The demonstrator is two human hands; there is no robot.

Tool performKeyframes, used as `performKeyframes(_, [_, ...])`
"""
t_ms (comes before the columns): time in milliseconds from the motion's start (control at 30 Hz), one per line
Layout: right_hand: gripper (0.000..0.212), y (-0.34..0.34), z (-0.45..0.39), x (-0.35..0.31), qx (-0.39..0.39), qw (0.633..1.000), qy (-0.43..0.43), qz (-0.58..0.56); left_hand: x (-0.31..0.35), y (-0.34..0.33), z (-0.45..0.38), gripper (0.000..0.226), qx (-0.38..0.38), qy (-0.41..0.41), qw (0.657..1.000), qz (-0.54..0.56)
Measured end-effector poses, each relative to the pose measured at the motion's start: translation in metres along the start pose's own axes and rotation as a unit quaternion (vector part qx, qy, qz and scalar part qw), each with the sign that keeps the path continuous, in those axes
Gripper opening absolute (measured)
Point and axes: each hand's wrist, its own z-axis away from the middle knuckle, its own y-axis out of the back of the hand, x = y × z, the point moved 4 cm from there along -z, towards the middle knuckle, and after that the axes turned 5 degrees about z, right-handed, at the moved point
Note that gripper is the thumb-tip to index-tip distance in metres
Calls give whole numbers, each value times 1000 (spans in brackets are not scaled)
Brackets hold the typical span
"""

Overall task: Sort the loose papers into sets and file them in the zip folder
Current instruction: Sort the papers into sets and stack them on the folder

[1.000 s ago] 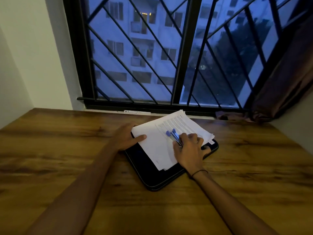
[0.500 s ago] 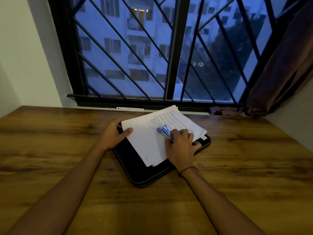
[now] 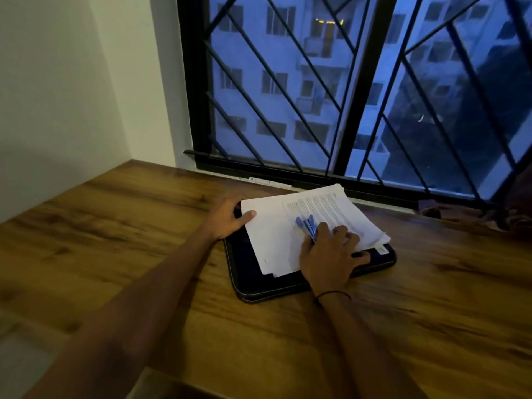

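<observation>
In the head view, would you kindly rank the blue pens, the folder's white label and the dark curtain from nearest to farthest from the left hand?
1. Blue pens, on the papers, right of the left hand.
2. White label, at the folder's right corner.
3. Dark curtain, far right by the window.

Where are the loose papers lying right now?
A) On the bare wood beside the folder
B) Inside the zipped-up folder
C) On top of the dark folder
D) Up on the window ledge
C: the stack of papers rests on the dark zip folder, whose edges show beneath it on the table.
</observation>
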Motion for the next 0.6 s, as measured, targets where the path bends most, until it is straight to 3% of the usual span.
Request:
performKeyframes(233, [25, -1, 1, 0, 20, 999, 27, -17, -3, 3, 9, 27, 27, -49, 998, -1])
performKeyframes(600, [17, 8, 3, 3, 20, 999, 16, -48, -13, 7, 11, 36, 27, -31, 998, 39])
